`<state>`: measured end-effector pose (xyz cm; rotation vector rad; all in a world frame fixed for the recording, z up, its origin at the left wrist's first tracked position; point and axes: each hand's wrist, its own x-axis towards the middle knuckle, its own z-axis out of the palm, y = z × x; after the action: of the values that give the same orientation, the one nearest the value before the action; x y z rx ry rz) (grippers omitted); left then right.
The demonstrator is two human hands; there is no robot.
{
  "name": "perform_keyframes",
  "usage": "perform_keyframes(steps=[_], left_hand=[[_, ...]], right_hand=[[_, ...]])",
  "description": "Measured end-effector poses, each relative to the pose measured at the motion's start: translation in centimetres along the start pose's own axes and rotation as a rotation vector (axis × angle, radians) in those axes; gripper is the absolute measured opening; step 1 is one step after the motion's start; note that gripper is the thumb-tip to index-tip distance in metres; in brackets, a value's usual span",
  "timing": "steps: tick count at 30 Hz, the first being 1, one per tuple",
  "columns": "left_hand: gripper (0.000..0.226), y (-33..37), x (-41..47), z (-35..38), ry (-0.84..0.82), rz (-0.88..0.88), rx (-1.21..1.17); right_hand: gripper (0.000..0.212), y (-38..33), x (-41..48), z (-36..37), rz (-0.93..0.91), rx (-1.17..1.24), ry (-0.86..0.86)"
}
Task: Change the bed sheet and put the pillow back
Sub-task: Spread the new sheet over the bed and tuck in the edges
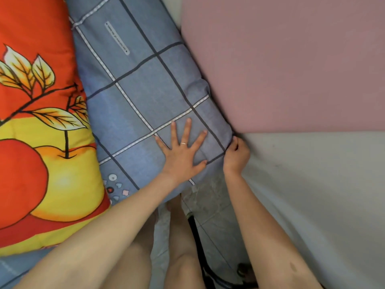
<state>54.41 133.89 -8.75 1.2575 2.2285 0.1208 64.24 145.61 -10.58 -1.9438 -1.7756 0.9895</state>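
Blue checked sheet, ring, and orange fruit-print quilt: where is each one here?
blue checked sheet point(145, 97): head view, centre of a pattern square
ring point(183, 143): head view, top of the band
orange fruit-print quilt point(20, 180): head view, on the red fruit

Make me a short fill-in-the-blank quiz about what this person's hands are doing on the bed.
1. The left hand lies flat, fingers spread, on the blue checked fabric cover and wears a ____ on one finger.
2. The right hand grips the cover at its ____.
3. In the picture, the orange and yellow quilt printed with fruit and leaves lies to the ____ of the cover.
Missing words: ring; corner; left.
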Motion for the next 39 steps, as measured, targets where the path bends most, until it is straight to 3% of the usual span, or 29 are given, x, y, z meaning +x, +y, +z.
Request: perform_keyframes(steps=[3,5,7,10,13,14,18,20,23,25,27,29,30,32,34,35,37,39], left_hand=[[0.082,-0.4,-0.7,0.1,-0.058,0.320,0.145],[0.066,0.1,-1.2,0.2,-0.120,0.486,0.192],[0.049,1.1,-1.5,0.2,-0.219,0.556,0.204],[0.037,1.9,-2.0,-0.2,-0.164,0.572,0.140],[0.039,1.3,-2.7,0.2,0.068,0.509,-0.044],[0.038,1.0,-2.9,0.3,0.109,0.484,-0.076],[0.047,0.3,-4.2,0.3,0.163,0.387,-0.048],[0.059,0.0,-4.4,0.2,0.156,0.260,-0.011],[0.071,-0.3,-3.9,0.0,0.120,0.065,-0.055],[0.075,-0.2,-3.6,0.2,0.018,0.049,-0.017],[0.076,0.6,-3.5,0.7,-0.159,0.130,0.128],[0.064,1.6,-3.9,1.6,-0.337,0.312,0.290],[0.055,2.0,-4.4,2.2,-0.452,0.428,0.385],[0.046,2.4,-5.7,3.2,-0.740,0.607,0.566],[0.036,2.6,-7.3,4.0,-0.849,0.622,0.494],[0.034,2.6,-8.2,4.4,-0.806,0.555,0.326],[0.037,2.5,-9.8,4.7,-0.636,0.387,-0.051],[0.037,1.7,-11.3,5.0,-0.455,0.223,-0.380]], right_hand=[[0.030,2.1,1.5,0.6,0.335,0.199,-0.086],[0.050,3.9,2.1,0.9,0.627,0.360,-0.256],[0.062,5.1,1.7,0.3,0.770,0.413,-0.390],[0.040,5.3,0.6,-0.4,0.630,0.338,-0.302],[0.034,5.1,0.3,-1.3,0.219,-0.181,-0.039],[0.032,4.7,0.2,-1.7,0.163,-0.270,-0.012],[0.032,4.1,0.4,-2.9,0.219,-0.280,0.029],[0.033,4.0,0.8,-2.9,0.370,-0.134,0.063],[0.034,4.5,0.9,-3.4,0.682,0.017,-0.146],[0.028,3.1,1.1,-4.2,0.802,0.243,-0.175],[0.036,1.9,2.3,-3.9,0.950,0.766,0.012],[0.041,2.6,3.5,-2.6,1.056,1.070,0.278],[0.041,3.2,3.4,-2.2,1.083,1.121,0.298],[0.038,3.6,1.9,-1.2,1.008,0.987,0.162],[0.028,3.2,-0.5,-0.9,0.894,0.710,0.028],[0.024,3.1,-1.7,-0.8,0.791,0.553,0.041],[0.032,2.7,-3.1,-0.4,0.305,0.231,0.064],[0.055,2.9,-4.2,-0.2,-0.137,0.052,-0.190]])
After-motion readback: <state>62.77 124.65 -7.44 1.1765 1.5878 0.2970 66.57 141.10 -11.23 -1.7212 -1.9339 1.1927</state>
